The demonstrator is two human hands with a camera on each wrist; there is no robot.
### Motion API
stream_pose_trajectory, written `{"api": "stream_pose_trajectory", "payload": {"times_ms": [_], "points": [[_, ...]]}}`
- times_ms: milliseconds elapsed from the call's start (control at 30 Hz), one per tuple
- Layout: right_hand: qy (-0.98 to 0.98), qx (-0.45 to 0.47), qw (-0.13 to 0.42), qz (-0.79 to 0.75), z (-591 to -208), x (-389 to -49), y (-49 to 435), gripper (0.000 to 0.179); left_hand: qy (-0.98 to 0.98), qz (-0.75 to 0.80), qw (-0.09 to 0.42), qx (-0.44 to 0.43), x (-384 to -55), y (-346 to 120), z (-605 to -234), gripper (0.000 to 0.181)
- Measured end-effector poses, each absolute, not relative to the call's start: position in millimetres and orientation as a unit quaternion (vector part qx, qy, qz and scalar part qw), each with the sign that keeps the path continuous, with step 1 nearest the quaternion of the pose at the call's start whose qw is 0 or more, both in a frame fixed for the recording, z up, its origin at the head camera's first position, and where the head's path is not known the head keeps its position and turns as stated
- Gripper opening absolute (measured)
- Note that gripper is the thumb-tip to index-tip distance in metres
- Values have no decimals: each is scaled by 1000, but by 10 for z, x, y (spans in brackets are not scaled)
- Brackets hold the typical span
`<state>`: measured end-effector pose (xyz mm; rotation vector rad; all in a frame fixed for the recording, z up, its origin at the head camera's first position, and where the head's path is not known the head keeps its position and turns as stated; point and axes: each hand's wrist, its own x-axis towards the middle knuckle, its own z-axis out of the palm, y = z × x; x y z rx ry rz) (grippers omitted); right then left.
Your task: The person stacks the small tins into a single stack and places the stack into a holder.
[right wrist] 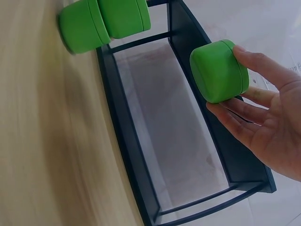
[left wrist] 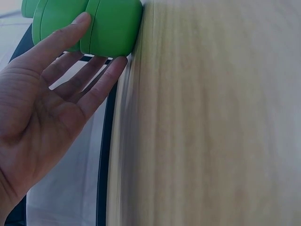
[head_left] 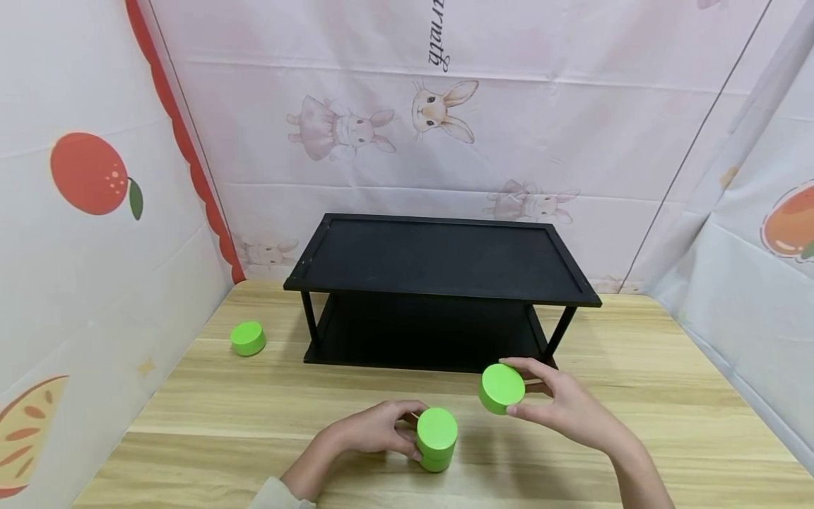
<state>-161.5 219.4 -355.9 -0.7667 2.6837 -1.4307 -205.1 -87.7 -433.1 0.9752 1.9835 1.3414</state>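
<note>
Two green round lidded jars stand stacked on the table, the upper jar (head_left: pixel 437 428) over the lower jar (head_left: pixel 436 463). My left hand (head_left: pixel 376 428) holds the stack from its left side; in the left wrist view the thumb lies near the seam between the jars (left wrist: pixel 110 26), with fingers on the opposite side. Right of the stack and above the tabletop, my right hand (head_left: pixel 562 404) pinches another green jar (head_left: pixel 502 388) between thumb and fingers. That jar (right wrist: pixel 217 73) is tilted in the head view, and the lid seam shows in the right wrist view.
A black two-tier shelf (head_left: pixel 439 258) stands behind the hands, against a rabbit-print cloth backdrop (head_left: pixel 394 170). One more green jar (head_left: pixel 248 338) sits on the wooden table (head_left: pixel 267 403) left of the shelf. Printed cloth also hangs on both sides.
</note>
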Motion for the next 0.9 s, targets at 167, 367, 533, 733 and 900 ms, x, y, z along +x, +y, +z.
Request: {"api": "stream_pose_trajectory", "payload": {"times_ms": [167, 367, 533, 733, 900], "points": [[856, -242, 12, -456, -3569, -1603, 2166, 52, 739, 498, 274, 362, -2053, -878, -4336, 48], [855, -249, 17, -455, -3567, -1609, 2121, 52, 739, 498, 275, 361, -2056, -874, -4341, 49], [854, -261, 16, -451, -3558, -1622, 2072, 53, 740, 497, 274, 362, -2057, -877, -4342, 49], [847, -277, 16, -452, -3562, -1632, 2022, 52, 735, 502, 278, 360, -2061, -877, -4344, 49], [848, -277, 20, -451, -3579, -1635, 1992, 52, 736, 497, 274, 368, -2063, -877, -4339, 47]]}}
